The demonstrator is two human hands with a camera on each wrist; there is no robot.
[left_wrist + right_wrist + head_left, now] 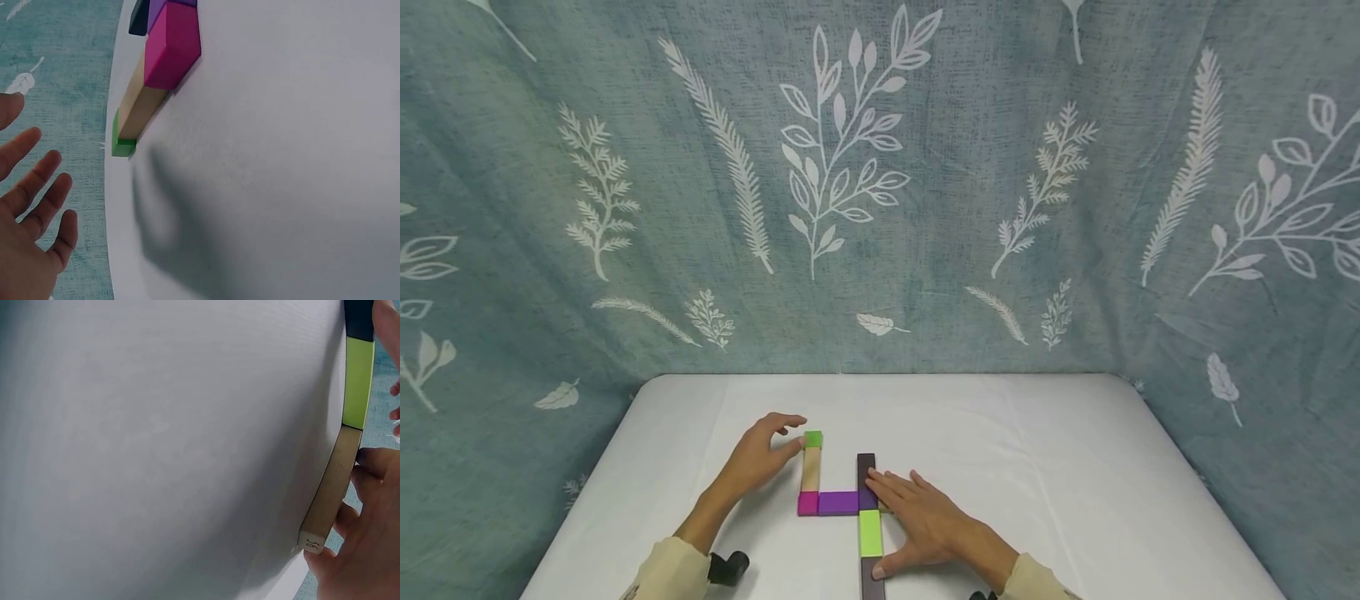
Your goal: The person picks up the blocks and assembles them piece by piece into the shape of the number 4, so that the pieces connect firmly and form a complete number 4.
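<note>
A row of coloured blocks lies on the white table [1037,467]. A small green block [813,438], a tan block [810,468] and a magenta block [808,502] form one line, and a purple block [838,502] joins it to a column of a dark block [866,468], a lime block [870,532] and another dark block [872,581]. My left hand [778,442] hovers beside the green block [122,145] with relaxed fingers [37,187], holding nothing. My right hand [917,512] lies flat beside the column, its thumb against the lowest block. A tan block side [331,494] touches those fingers [369,469].
A leaf-patterned teal curtain [880,208] hangs close behind and around the table. The table's rounded edges run on the left [617,442] and right [1165,433]. A black wrist mount [730,567] shows by my left sleeve.
</note>
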